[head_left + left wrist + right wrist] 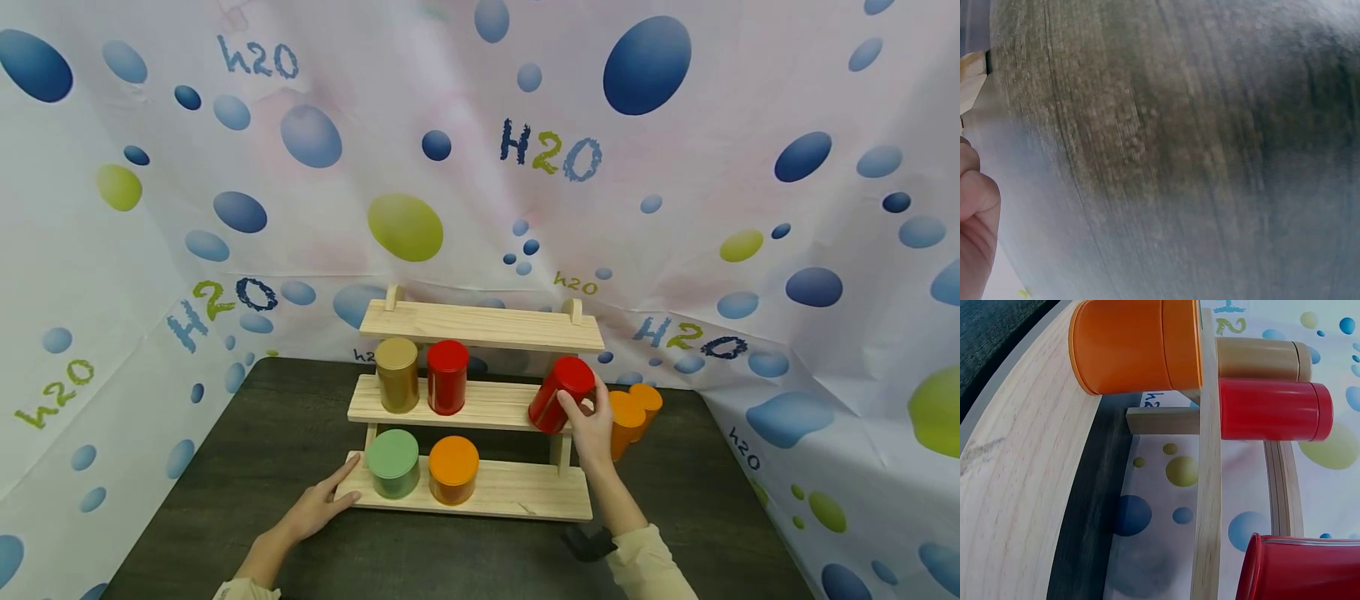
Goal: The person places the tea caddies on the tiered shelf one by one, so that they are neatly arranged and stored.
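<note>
A three-tier wooden rack [525, 492] stands on the dark table. At the right end of its middle shelf, my right hand [595, 425] grips a red canister [553, 400], which leans to the right; its lower end also shows in the right wrist view as a red canister [1310, 572]. My left hand [318, 507] rests on the left end of the bottom shelf, thumb and forefinger spread and fairly straight. On the middle shelf stand a gold canister [397, 383] and another red canister [447, 383]. Below them are a green canister [393, 471] and an orange canister [453, 475].
Two orange canisters [626, 417] stand on the table behind my right hand, to the right of the rack. The top shelf [480, 325] overhangs the middle one. A spotted curtain [480, 192] hangs close behind and at both sides.
</note>
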Demonstrator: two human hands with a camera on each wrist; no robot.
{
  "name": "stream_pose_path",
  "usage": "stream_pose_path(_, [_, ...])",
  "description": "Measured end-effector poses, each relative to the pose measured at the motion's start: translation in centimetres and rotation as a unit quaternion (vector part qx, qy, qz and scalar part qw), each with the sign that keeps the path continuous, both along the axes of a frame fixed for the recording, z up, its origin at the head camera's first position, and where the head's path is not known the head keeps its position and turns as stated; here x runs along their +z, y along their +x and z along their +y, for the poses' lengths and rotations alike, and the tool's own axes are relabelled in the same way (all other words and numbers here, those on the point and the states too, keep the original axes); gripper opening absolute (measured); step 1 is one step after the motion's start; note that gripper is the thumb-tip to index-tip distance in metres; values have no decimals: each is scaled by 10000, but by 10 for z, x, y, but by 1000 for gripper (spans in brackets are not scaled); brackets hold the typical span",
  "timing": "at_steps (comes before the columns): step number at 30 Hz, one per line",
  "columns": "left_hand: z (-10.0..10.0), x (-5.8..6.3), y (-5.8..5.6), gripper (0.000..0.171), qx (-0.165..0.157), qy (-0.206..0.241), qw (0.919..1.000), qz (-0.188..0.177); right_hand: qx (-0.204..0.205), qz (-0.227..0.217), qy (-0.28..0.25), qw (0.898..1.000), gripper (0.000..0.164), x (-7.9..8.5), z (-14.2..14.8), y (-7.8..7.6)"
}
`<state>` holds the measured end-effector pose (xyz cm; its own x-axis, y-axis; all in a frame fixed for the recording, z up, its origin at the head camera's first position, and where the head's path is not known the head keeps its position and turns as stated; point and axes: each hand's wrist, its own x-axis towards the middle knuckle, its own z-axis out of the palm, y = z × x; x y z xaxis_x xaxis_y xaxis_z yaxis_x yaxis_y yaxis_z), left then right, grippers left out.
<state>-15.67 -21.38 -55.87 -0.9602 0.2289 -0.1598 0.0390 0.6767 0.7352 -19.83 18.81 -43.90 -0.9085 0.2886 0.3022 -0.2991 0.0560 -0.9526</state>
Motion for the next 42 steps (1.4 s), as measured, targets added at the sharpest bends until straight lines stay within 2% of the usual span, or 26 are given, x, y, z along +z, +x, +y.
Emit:
stream_pose_path(9, [-1, 1, 0, 71, -67, 56, 10000, 3, 261, -110, 252, 9993, 59, 3, -10, -4])
stream_pose_path(16, [0, 1, 0, 71, 62, 55, 10000, -13, 501, -507, 252, 9971, 62, 6, -17, -7])
stream_pose_path(24, [0, 2, 1, 70, 113, 56, 9999, -38, 563, -254, 648, 9960, 58, 1, -28, -14])
stream_pose_path(34, [1, 3, 3, 70, 156, 89, 9998, -68, 655, -265, 644, 9954, 61, -3, -39, -22])
stream_pose_path(39, [1, 2, 2, 70, 133, 119, 9998, -28, 802, -331, 688, 9939, 62, 2, -43, -24])
stream_pose_path(42, [1, 2, 2, 70, 130, 121, 9998, -9, 891, -356, 728, 9927, 61, 12, -48, -19])
